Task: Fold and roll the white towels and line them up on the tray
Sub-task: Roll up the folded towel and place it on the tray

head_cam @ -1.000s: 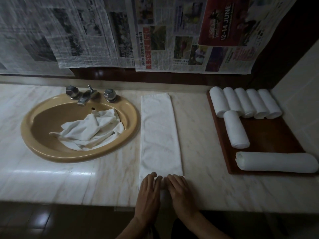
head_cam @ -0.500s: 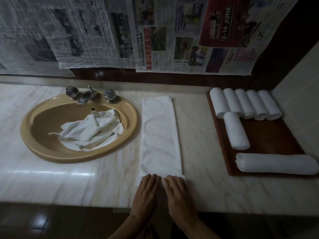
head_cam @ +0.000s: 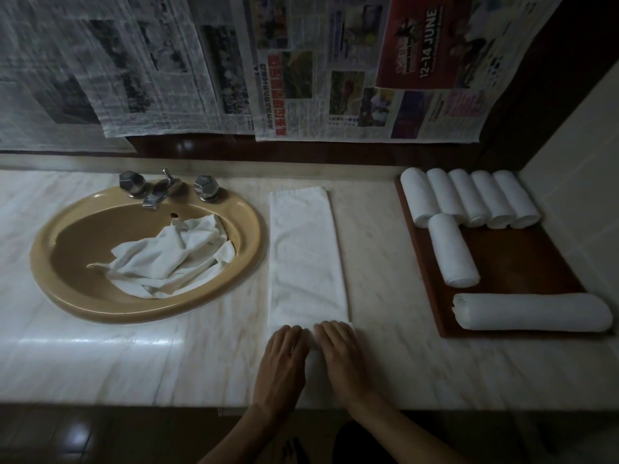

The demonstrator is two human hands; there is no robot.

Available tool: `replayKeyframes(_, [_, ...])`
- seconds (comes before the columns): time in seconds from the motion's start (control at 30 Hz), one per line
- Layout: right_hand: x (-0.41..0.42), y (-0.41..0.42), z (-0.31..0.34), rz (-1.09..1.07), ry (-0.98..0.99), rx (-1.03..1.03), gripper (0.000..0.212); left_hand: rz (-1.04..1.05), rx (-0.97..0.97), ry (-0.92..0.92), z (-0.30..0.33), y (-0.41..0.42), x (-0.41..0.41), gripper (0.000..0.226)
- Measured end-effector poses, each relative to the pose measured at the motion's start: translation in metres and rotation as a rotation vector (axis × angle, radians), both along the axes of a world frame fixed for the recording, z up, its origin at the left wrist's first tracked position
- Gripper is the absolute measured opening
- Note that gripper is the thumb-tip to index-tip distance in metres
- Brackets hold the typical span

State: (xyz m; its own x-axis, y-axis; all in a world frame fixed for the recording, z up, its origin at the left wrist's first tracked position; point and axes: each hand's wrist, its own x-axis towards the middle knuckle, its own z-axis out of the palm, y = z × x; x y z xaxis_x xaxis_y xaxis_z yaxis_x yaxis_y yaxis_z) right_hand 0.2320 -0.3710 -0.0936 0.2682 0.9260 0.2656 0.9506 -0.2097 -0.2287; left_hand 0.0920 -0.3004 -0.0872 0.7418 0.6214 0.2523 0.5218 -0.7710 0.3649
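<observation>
A white folded towel [head_cam: 306,256] lies flat on the marble tabletop [head_cam: 134,356] straight in front of you, a long narrow strip. Its long axis runs away from you, from the near edge of the tabletop toward the back wall, leaning very slightly to the left at the far end. Its near end is under your hands.

Your left hand [head_cam: 283,361] and right hand [head_cam: 341,358] lie side by side, palms down, on the near end of the strip. The fingers of both are straight and held close together, pressing on the cloth rather than gripping it. A thin band of towel shows between the two hands. Whether the cloth beneath them is rolled cannot be told.

To the right of the strip, well apart from it, a dark red-brown wooden tray [head_cam: 522,259] sits against the side wall. Five rolled white towels [head_cam: 469,197] stand in a touching row along its far edge, their long axes pointing away from you. A sixth rolled towel [head_cam: 452,249] lies just in front of the row at its left end, pointing the same way. A longer rolled towel [head_cam: 532,311] lies crosswise along the tray's near edge.

To the left, a tan oval sink [head_cam: 67,289] holds a crumpled heap of white towels [head_cam: 170,254]. A metal faucet [head_cam: 157,192] with two knobs stands at its back. Newspaper sheets [head_cam: 234,61] cover the wall behind.
</observation>
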Motion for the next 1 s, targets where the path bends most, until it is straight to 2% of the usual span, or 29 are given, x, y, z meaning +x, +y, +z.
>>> replayKeyframes(0.13, [-0.012, -0.023, 0.011, 0.086, 0.003, 0.079, 0.041, 0.033, 0.059, -0.028, -0.018, -0.026, -0.019, 0.032])
replayKeyframes(0.3, [-0.022, -0.044, -0.006, 0.044, -0.107, 0.003, 0.054, 0.025, 0.029, 0.024, -0.015, -0.028, -0.014, 0.043])
replayKeyframes(0.43, [-0.032, -0.059, -0.015, 0.041, -0.151, 0.041, 0.047, 0.042, -0.066, 0.06, 0.002, -0.014, 0.0, 0.047])
replayKeyframes(0.57, [-0.021, -0.043, -0.02, 0.026, -0.212, 0.036, 0.045, 0.064, -0.065, 0.108, 0.002, -0.006, 0.005, 0.05])
replayKeyframes(0.7, [-0.01, -0.018, -0.026, 0.006, -0.149, 0.081, 0.043, 0.145, 0.012, 0.184, 0.012, -0.003, 0.013, 0.058])
replayKeyframes(0.83, [0.0, -0.004, -0.017, 0.022, -0.052, 0.047, 0.043, 0.088, 0.082, 0.078, 0.011, -0.011, 0.01, 0.047])
replayKeyframes(1.0, [-0.007, -0.025, -0.006, 0.097, 0.035, 0.005, 0.042, 0.051, 0.112, 0.064, -0.028, -0.038, -0.02, 0.045])
